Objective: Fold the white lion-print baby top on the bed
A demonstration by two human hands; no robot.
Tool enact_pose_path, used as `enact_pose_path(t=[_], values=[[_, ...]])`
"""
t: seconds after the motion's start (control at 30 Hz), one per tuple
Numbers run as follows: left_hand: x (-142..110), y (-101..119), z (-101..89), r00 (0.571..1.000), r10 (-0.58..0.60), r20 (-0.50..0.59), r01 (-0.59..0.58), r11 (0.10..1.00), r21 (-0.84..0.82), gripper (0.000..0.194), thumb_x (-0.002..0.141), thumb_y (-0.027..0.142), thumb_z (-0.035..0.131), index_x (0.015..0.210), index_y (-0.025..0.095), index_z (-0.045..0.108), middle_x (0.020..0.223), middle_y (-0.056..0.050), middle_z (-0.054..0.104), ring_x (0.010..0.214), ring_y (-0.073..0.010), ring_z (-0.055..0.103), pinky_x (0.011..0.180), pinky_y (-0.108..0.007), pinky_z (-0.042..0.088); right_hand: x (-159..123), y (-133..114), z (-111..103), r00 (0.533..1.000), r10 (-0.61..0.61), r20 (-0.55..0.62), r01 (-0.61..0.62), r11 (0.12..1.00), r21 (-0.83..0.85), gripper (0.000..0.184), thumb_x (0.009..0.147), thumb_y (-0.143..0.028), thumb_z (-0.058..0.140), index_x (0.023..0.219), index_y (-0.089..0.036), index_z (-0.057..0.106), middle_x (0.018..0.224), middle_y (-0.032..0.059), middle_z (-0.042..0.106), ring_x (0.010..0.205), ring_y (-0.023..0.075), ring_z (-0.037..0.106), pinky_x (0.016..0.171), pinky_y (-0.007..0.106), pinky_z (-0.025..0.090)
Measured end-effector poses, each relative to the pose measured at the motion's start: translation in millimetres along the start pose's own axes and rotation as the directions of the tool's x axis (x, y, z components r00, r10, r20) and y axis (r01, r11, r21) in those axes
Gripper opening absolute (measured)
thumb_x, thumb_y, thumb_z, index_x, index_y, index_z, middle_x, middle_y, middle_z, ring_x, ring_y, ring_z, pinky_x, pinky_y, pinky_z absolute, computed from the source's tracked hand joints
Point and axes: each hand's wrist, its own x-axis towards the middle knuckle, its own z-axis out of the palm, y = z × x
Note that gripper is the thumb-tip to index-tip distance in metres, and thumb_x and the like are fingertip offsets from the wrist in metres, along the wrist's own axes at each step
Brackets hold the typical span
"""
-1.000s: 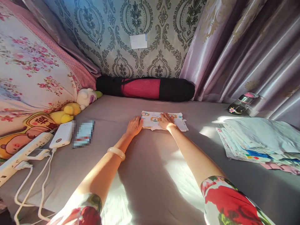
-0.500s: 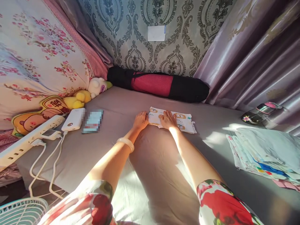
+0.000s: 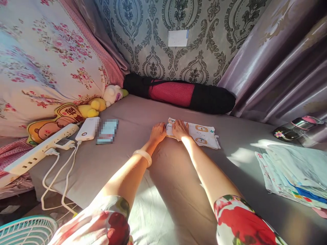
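A folded white cloth (image 3: 211, 136) printed with orange-brown animal faces lies flat on the grey bed sheet in the middle. At its left end my left hand (image 3: 157, 132), with a pale bangle on the wrist, has its fingers bent closed on the edge; the fingertips are partly hidden. My right hand (image 3: 180, 129) rests palm down on the left part of the cloth, fingers stretched out, covering some of the print. The cloth's right part is uncovered, and a small tag sticks out at that end.
A stack of folded clothes (image 3: 298, 166) and a dark bottle (image 3: 293, 128) stand on the right. Left are a phone (image 3: 107, 131), a white power bank (image 3: 87, 129), a power strip (image 3: 41, 149) with cables, and plush toys (image 3: 93, 107). A black-and-red long bag (image 3: 171, 93) lies along the wall.
My right hand has slid left along the cloth, towards my left hand, uncovering more of the print. The whole view has shifted slightly, so the surroundings appear farther right.
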Motion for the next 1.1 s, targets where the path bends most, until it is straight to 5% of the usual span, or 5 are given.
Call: enact_pose_path(t=[0.23,0.57,0.7,0.83,1.1], values=[[-2.1,4.6,-4.4,0.999,-0.032,0.009,0.032,0.999,-0.025,0.035,0.093,0.012,0.037,0.119,0.017,0.059,0.122,-0.011,0.067,0.120,-0.0233,0.059,0.105,-0.039,0.042,-2.4,-1.0,14.4,0.999,-0.005,-0.040,0.005,1.000,-0.008,0.060,0.099,-0.034,0.018,0.149,-0.009,0.040,0.158,0.0127,0.036,0.148,0.0286,0.025,0.120,0.052,0.016],[-0.4,1.5,-1.0,0.999,-0.042,-0.014,0.041,0.999,-0.036,0.036,0.091,0.011,0.037,0.118,0.018,0.060,0.121,-0.010,0.068,0.119,-0.0224,0.059,0.105,-0.039,0.043,3.2,-5.4,6.9,1.000,0.030,0.009,-0.030,0.999,-0.018,0.056,0.099,-0.033,0.021,0.145,-0.014,0.045,0.156,0.0128,0.038,0.146,0.0301,0.029,0.119,0.053,0.019],[1.3,-2.0,0.8,0.998,-0.055,-0.042,0.051,0.996,-0.074,0.038,0.091,0.011,0.035,0.119,0.018,0.059,0.122,-0.010,0.068,0.118,-0.0214,0.060,0.104,-0.039,0.045,10.5,-15.0,6.0,0.998,-0.043,-0.037,0.043,0.999,-0.007,0.051,0.098,-0.028,0.025,0.141,-0.014,0.049,0.152,0.0144,0.045,0.143,0.0298,0.033,0.117,0.054,0.023],[2.0,-2.5,-1.4,0.996,-0.072,-0.045,0.065,0.990,-0.128,0.039,0.092,0.011,0.033,0.120,0.017,0.059,0.124,-0.011,0.067,0.120,-0.0219,0.060,0.104,-0.040,0.045,13.7,-28.3,13.4,0.989,-0.113,-0.099,0.113,0.994,0.001,0.053,0.100,-0.028,0.023,0.145,-0.011,0.044,0.155,0.0144,0.040,0.146,0.0271,0.029,0.119,0.051,0.019],[-3.1,6.4,-6.5,0.997,-0.067,-0.027,0.063,0.990,-0.129,0.039,0.095,0.018,0.032,0.125,0.021,0.056,0.131,-0.010,0.064,0.126,-0.0227,0.055,0.109,-0.045,0.039,13.5,-31.7,20.3,0.994,-0.112,-0.003,0.112,0.993,-0.039,0.054,0.102,-0.030,0.020,0.150,-0.015,0.039,0.160,0.0127,0.032,0.148,0.0270,0.025,0.119,0.052,0.018]])
